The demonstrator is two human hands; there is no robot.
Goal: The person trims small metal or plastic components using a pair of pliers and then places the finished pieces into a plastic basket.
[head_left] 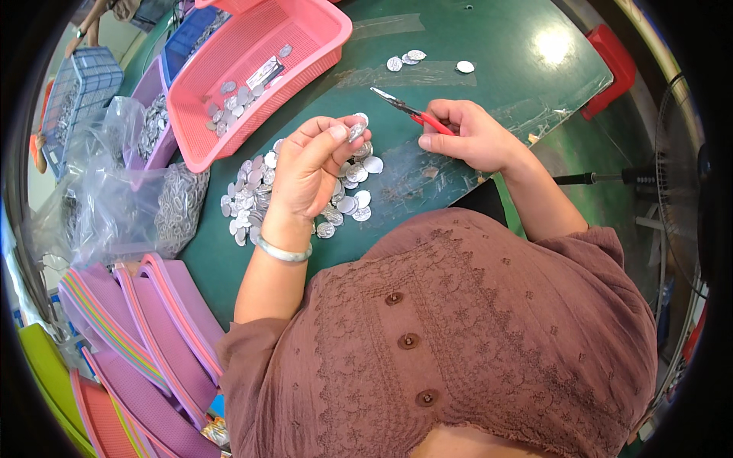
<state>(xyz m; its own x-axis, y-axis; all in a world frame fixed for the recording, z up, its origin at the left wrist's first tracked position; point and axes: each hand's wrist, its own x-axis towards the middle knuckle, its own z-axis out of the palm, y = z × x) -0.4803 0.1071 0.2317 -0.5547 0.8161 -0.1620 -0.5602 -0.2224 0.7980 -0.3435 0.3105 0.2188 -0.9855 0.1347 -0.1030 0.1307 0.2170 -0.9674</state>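
Between the thumb and fingers of my left hand is a small silver metal disc, held up over a pile of similar discs on the green table. My right hand is closed around the red handles of a pair of pliers. The pliers' slim metal jaws point up and left, toward the far side of the table, apart from the disc. A few more discs lie farther off on the tabletop. My left palm and wrist partly hide the pile.
A pink plastic basket with some discs stands at the far left. Beside it are a purple basket and a clear bag of metal links. Purple trays are stacked at lower left. A fan stands at right. Another person's arm shows at upper left.
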